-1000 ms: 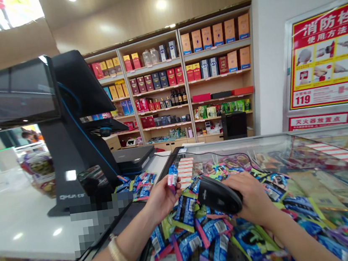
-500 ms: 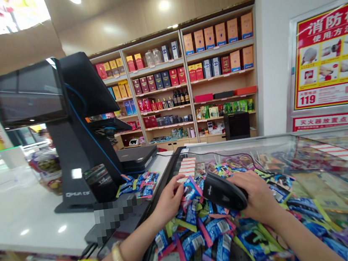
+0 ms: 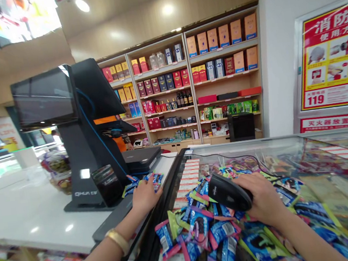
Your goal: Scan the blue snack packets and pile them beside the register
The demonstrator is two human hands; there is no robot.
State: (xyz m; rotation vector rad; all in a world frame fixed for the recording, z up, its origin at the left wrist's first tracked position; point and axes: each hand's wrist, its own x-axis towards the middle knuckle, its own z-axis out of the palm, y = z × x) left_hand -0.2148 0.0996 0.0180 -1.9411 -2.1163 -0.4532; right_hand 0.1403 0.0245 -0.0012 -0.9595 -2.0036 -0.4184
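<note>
My right hand (image 3: 263, 198) is wrapped round a black handheld scanner (image 3: 229, 192), held over a heap of blue, pink and green candy packets (image 3: 201, 224) on the glass counter. My left hand (image 3: 146, 198) reaches over a smaller group of similar packets (image 3: 133, 186) beside the black register stand. Its fingers are spread, touching or just above those packets; whether a packet lies under the palm is hidden. A gold bangle (image 3: 118, 241) circles the left wrist.
A double-screen register (image 3: 80, 159) stands on the white counter (image 3: 21, 208) at left. Behind it lies a black flat device (image 3: 142, 157). The scanner's cable (image 3: 227, 154) crosses the glass counter. Shelves of boxes (image 3: 165, 83) line the back; a red poster (image 3: 335, 60) hangs at right.
My left hand has moved left from the large heap to the small group by the register, and its fingers have spread. My right hand still holds the scanner. The view has shifted slightly.
</note>
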